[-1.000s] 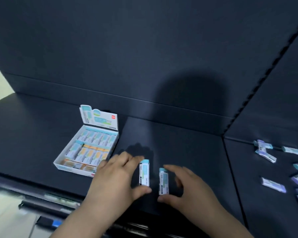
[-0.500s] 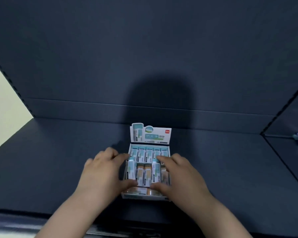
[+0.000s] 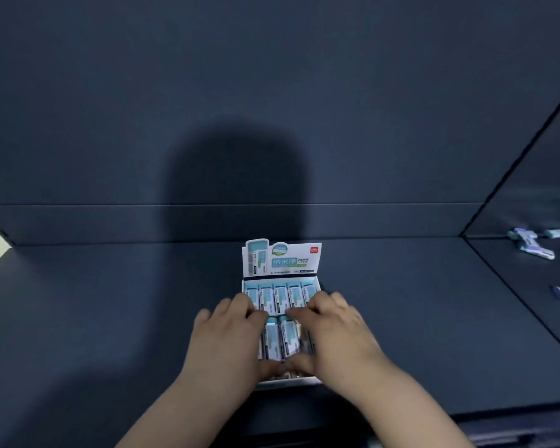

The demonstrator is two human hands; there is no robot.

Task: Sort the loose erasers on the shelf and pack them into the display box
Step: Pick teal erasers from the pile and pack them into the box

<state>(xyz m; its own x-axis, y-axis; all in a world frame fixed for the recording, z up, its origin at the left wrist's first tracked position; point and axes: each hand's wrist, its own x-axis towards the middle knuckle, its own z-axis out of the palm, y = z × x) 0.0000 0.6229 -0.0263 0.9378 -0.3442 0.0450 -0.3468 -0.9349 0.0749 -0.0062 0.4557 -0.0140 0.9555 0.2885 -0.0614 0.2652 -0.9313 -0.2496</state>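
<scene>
**Pinched end to end, two at once, low over the front row**

Pinched narrow in the left hand (image 3: 227, 337): one eraser (image 3: 271, 341), forefinger on the far end, thumb on the near end. Same in the right hand (image 3: 333, 337) with a second eraser (image 3: 289, 339), just beside the first, long sides parallel. Both low over the front row of the display box (image 3: 296, 379), out on the dark shelf (image 3: 110, 302); cannot tell whether seated or a shade above. Behind them, a back row (image 3: 282, 295) packed side by side under the upright lid flap (image 3: 282, 258). Well apart to the right, past the shelf seam, more loose erasers (image 3: 534, 247) lying scattered.

Probably light, small and stiff enough to take an end-to-end pinch without bending. Printed paper sleeves, so likely a little slippery in a pinch. Best taken by the short ends, as now, leaving the long sides free to slide down between neighbours. Worth pressing gently: thin card walls likely to bow, and a tight row apt to lift a neighbour.
</scene>
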